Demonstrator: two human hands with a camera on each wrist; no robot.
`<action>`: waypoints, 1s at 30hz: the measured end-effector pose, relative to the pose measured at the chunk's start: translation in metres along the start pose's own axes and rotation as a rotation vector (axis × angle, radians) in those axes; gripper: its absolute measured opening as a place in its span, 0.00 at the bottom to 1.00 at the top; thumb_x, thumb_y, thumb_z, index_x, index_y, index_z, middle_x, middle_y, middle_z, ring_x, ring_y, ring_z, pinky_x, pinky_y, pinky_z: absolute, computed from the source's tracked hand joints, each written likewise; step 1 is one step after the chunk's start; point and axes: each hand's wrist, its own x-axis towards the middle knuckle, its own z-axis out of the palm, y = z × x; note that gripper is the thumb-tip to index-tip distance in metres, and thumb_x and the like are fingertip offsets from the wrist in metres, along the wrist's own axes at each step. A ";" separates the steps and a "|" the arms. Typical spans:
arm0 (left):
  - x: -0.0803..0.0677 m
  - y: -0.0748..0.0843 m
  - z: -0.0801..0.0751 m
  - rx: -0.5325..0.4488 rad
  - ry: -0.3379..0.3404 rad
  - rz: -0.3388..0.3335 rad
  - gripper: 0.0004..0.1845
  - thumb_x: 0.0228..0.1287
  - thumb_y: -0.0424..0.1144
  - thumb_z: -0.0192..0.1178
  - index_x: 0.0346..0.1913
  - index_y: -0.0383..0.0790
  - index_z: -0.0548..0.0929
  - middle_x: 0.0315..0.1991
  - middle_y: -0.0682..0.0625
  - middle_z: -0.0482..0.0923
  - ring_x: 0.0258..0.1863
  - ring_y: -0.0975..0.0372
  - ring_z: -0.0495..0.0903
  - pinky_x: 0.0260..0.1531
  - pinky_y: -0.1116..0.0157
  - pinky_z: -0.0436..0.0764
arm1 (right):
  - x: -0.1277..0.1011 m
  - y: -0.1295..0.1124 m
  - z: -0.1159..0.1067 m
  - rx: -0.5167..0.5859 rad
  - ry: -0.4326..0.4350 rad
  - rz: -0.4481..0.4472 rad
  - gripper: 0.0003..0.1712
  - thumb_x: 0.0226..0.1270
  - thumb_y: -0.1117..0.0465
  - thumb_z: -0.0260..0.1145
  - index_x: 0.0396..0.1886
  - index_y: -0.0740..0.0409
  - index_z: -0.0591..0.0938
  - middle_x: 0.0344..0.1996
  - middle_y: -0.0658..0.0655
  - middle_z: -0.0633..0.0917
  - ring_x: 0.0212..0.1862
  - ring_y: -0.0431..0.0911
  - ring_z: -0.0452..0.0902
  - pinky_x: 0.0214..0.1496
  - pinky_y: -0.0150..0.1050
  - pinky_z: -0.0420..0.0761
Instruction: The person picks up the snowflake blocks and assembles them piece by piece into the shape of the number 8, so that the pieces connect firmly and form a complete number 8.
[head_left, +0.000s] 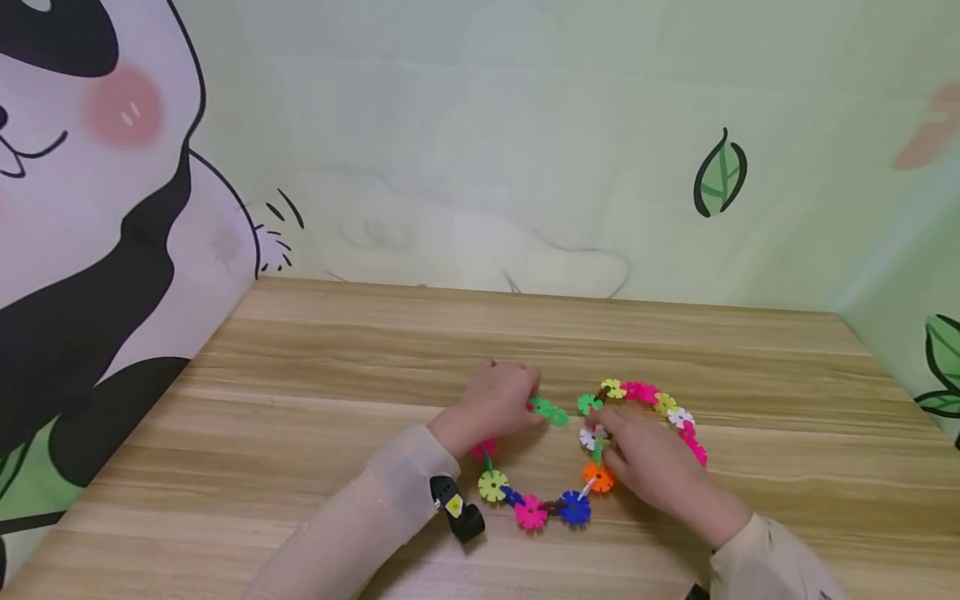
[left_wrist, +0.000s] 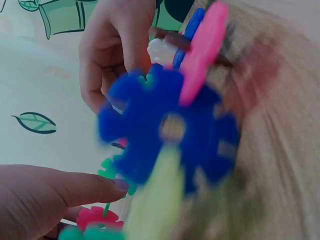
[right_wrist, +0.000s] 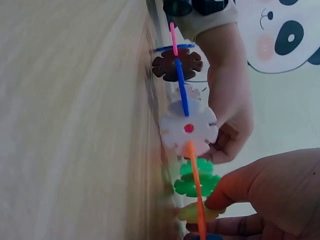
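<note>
A chain of colourful slotted snowflake discs curves across the table between the two hands. My left hand [head_left: 495, 398] pinches the chain at its green snowflake discs [head_left: 552, 412], which stick out past the fingertips. At the chain's middle right, my right hand [head_left: 656, 454] grips it, thumb and fingers around a yellow disc [right_wrist: 192, 213] beside a green disc [right_wrist: 196, 186]. Below the hands hang a yellow-green disc [head_left: 492, 486], a pink disc [head_left: 531, 512], a blue disc [head_left: 575, 507] and an orange disc [head_left: 598, 477]. A large blue disc [left_wrist: 135, 125] partly blocks the left wrist view.
Pink, yellow and white discs continue in an arc [head_left: 665, 404] behind my right hand. The wooden tabletop [head_left: 360, 350] meets a pale green wall [head_left: 480, 167] with a panda picture [head_left: 142, 200] at left. A black strap camera [head_left: 459, 510] sits on my left wrist.
</note>
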 end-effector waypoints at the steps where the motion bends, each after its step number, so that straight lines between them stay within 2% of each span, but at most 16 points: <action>1: 0.000 0.000 0.000 -0.001 -0.002 -0.003 0.16 0.54 0.54 0.68 0.32 0.47 0.77 0.26 0.57 0.75 0.35 0.62 0.77 0.66 0.47 0.65 | 0.000 0.002 0.001 -0.005 0.007 0.001 0.21 0.56 0.69 0.65 0.52 0.58 0.80 0.47 0.59 0.85 0.47 0.54 0.81 0.48 0.50 0.82; 4: -0.002 0.001 0.000 -0.012 -0.007 -0.009 0.17 0.53 0.55 0.69 0.30 0.48 0.76 0.25 0.58 0.74 0.34 0.62 0.75 0.67 0.47 0.63 | 0.001 0.006 0.003 -0.007 0.030 -0.006 0.23 0.56 0.70 0.64 0.53 0.58 0.80 0.49 0.61 0.84 0.50 0.57 0.81 0.52 0.52 0.80; 6: -0.002 0.002 0.000 -0.011 -0.007 -0.001 0.19 0.52 0.57 0.69 0.27 0.48 0.75 0.23 0.58 0.72 0.31 0.63 0.74 0.64 0.50 0.67 | 0.002 0.010 0.004 -0.001 0.054 -0.024 0.23 0.56 0.72 0.63 0.53 0.57 0.81 0.48 0.61 0.85 0.51 0.58 0.81 0.52 0.52 0.80; 10: -0.003 0.004 0.000 -0.001 -0.008 0.019 0.22 0.52 0.61 0.67 0.24 0.48 0.74 0.20 0.58 0.69 0.26 0.64 0.70 0.49 0.59 0.70 | 0.005 0.016 0.007 0.026 0.086 -0.063 0.24 0.56 0.75 0.60 0.53 0.56 0.81 0.47 0.61 0.85 0.49 0.57 0.81 0.50 0.51 0.81; 13: -0.004 0.006 -0.002 -0.003 -0.006 0.049 0.21 0.55 0.62 0.64 0.30 0.47 0.78 0.21 0.58 0.71 0.25 0.64 0.70 0.41 0.63 0.70 | 0.007 0.021 0.008 0.070 0.073 -0.067 0.24 0.59 0.74 0.59 0.56 0.57 0.80 0.49 0.61 0.85 0.50 0.56 0.81 0.50 0.50 0.81; 15: -0.003 0.007 -0.002 -0.009 0.009 0.101 0.19 0.59 0.60 0.62 0.37 0.47 0.81 0.27 0.57 0.77 0.28 0.64 0.73 0.39 0.65 0.72 | 0.009 0.023 0.008 0.121 0.056 -0.050 0.23 0.62 0.73 0.57 0.58 0.59 0.78 0.51 0.61 0.84 0.48 0.53 0.82 0.49 0.49 0.82; 18: -0.003 0.007 0.000 -0.031 0.056 0.233 0.16 0.63 0.54 0.61 0.45 0.47 0.83 0.36 0.56 0.82 0.33 0.64 0.77 0.38 0.68 0.76 | 0.010 0.024 0.007 0.207 0.031 0.024 0.21 0.67 0.68 0.56 0.60 0.61 0.75 0.49 0.61 0.84 0.45 0.50 0.83 0.44 0.45 0.83; 20: -0.002 0.006 0.004 -0.041 0.105 0.328 0.12 0.63 0.50 0.62 0.43 0.47 0.84 0.38 0.54 0.83 0.36 0.64 0.79 0.38 0.69 0.77 | 0.010 0.024 0.007 0.221 0.030 0.084 0.21 0.69 0.61 0.59 0.59 0.62 0.74 0.46 0.60 0.85 0.43 0.50 0.83 0.42 0.45 0.83; 22: -0.001 0.005 0.007 -0.036 0.146 0.391 0.09 0.62 0.46 0.63 0.41 0.47 0.86 0.37 0.54 0.83 0.36 0.64 0.79 0.40 0.69 0.77 | 0.011 0.022 0.009 0.200 0.039 0.129 0.23 0.66 0.53 0.64 0.55 0.62 0.76 0.41 0.59 0.86 0.42 0.49 0.83 0.41 0.45 0.83; 25: 0.000 0.005 0.011 -0.020 0.180 0.425 0.07 0.61 0.44 0.64 0.39 0.48 0.86 0.36 0.54 0.83 0.37 0.64 0.80 0.42 0.68 0.77 | 0.011 0.021 0.014 0.127 0.061 0.145 0.25 0.59 0.47 0.70 0.47 0.62 0.81 0.36 0.56 0.86 0.37 0.47 0.81 0.40 0.44 0.82; 27: 0.000 0.005 0.012 -0.009 0.181 0.426 0.06 0.61 0.43 0.65 0.39 0.49 0.86 0.37 0.55 0.83 0.38 0.64 0.80 0.44 0.68 0.77 | 0.013 0.021 0.017 0.090 0.071 0.133 0.23 0.57 0.48 0.71 0.42 0.61 0.83 0.33 0.54 0.86 0.34 0.45 0.79 0.38 0.43 0.80; 30: -0.001 0.006 0.013 -0.004 0.175 0.437 0.05 0.61 0.42 0.65 0.38 0.48 0.86 0.37 0.55 0.83 0.38 0.64 0.80 0.45 0.68 0.77 | 0.013 0.020 0.019 0.084 0.070 0.115 0.20 0.56 0.51 0.72 0.42 0.60 0.84 0.35 0.55 0.87 0.36 0.47 0.80 0.41 0.45 0.80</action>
